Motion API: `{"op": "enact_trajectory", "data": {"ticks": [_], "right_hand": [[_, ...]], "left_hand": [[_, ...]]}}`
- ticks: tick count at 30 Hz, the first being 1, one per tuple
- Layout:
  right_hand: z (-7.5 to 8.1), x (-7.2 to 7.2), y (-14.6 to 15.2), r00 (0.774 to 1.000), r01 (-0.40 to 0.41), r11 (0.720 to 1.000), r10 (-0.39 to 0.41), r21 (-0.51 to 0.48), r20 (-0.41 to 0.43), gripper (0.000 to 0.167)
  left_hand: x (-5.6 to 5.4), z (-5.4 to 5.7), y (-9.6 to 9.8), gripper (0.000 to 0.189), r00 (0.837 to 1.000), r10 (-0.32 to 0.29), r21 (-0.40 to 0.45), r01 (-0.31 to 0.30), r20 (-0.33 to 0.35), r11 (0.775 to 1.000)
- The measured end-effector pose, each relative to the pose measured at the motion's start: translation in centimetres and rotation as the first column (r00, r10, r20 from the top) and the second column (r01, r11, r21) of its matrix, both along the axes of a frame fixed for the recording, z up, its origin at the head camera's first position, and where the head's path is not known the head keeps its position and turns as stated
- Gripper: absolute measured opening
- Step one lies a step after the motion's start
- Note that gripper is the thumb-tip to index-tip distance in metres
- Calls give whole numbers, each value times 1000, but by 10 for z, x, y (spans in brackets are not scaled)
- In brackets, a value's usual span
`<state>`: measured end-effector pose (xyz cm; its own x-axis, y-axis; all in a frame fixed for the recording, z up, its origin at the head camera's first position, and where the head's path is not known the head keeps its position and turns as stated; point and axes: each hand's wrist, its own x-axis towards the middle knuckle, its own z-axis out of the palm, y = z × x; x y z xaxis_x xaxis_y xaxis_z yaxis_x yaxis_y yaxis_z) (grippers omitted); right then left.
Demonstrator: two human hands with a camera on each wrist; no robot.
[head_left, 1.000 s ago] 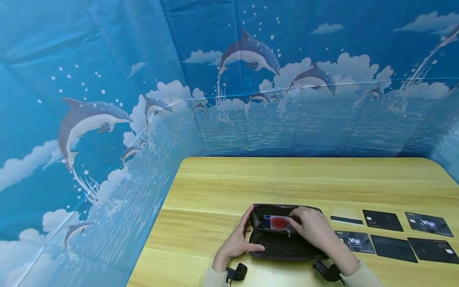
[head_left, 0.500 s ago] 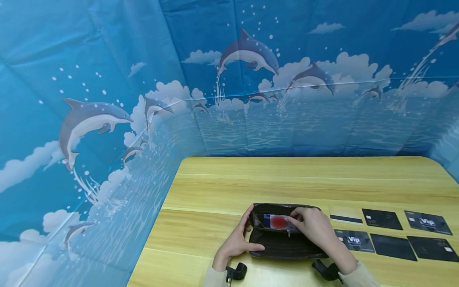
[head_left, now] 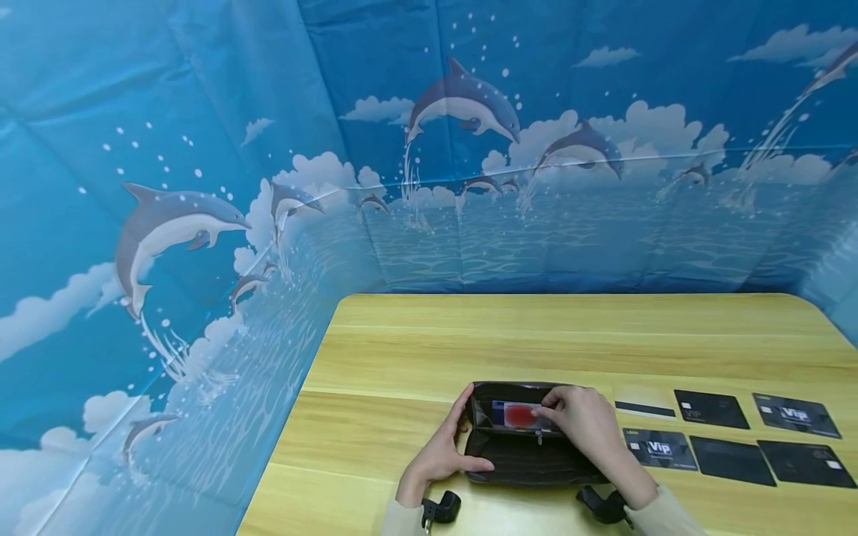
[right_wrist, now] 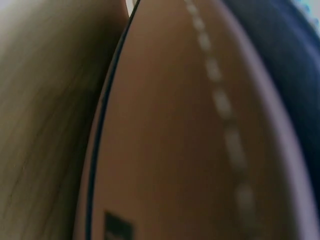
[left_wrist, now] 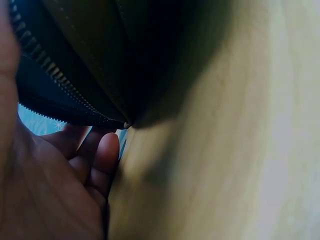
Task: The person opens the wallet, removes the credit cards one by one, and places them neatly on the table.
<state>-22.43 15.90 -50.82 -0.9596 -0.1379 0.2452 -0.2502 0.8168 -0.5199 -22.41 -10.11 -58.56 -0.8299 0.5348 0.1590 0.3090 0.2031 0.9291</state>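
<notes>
An unzipped dark brown wallet (head_left: 536, 463) stands spread on the table in the head view. My left hand (head_left: 439, 450) grips its left end, thumb at the front and fingers behind. In the left wrist view, fingers (left_wrist: 106, 152) of that hand curl by the wallet's zipper (left_wrist: 55, 70). A card with a red oval (head_left: 519, 415) sits partly in an inner pocket, above a small zipper pull (head_left: 539, 438). My right hand (head_left: 590, 424) pinches the card's right end. Close stitched brown leather (right_wrist: 165, 125) fills most of the right wrist view, hiding the fingers.
Right of the wallet lie several cards in two rows: a pale card with a black stripe (head_left: 645, 409), black cards (head_left: 710, 409) and grey Vip cards (head_left: 660, 449). The wooden table (head_left: 570, 335) ends at a blue dolphin-print curtain (head_left: 570, 223).
Both hands keep nearly the same places on the wallet and card. The right hand and wrist have shifted very slightly left; the whole head view has drifted a little.
</notes>
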Motion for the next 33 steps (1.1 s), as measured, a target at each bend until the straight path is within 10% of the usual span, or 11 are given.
{"op": "enact_trajectory", "data": {"ticks": [33], "right_hand": [[-8,0,-3,995,36,987,-20,159,-97,33]], "left_hand": [[-2,-8,-1,114,1000,-20,38,21,-11,999]]}}
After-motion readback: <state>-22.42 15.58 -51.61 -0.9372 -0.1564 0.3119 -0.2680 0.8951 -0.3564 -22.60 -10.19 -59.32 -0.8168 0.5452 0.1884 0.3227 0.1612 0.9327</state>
